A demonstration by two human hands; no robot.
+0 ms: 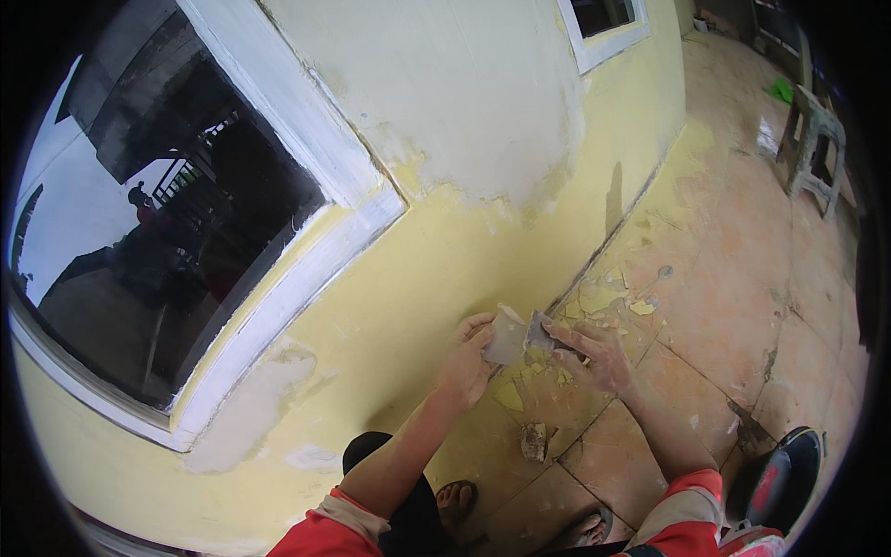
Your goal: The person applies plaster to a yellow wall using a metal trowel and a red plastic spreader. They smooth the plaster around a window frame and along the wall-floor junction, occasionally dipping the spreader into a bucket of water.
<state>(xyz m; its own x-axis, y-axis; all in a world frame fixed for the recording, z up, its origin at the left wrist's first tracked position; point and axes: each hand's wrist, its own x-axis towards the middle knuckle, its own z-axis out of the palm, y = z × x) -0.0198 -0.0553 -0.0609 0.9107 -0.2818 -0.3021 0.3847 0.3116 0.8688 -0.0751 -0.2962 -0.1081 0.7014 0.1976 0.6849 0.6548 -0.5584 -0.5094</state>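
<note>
Red-and-pale sleeves nearest, bare forearms reaching toward a yellow wall

Left hand: fingers partly curled, pinching the edge of a thin grey plate. Right hand: fingers bent round a darker grey flat tool; part of the grip hidden behind the knuckles. Plate and tool just beside each other, edges facing, between the 2 hands, near the wall's foot. Contact between them: cannot tell.

Wall to the left and far. 2 pale patches in its yellow coat: 1 large, far; 1 smaller, near left, below the white window frame. Dark pane reflects a figure and sky. Smaller window far along the wall.

Tiled floor to the right: yellow flakes along the wall base, small rough block nearer. 2 sandalled feet near. Black bucket near right, tilted in view. Stool far right; bright green item beyond it.
</note>
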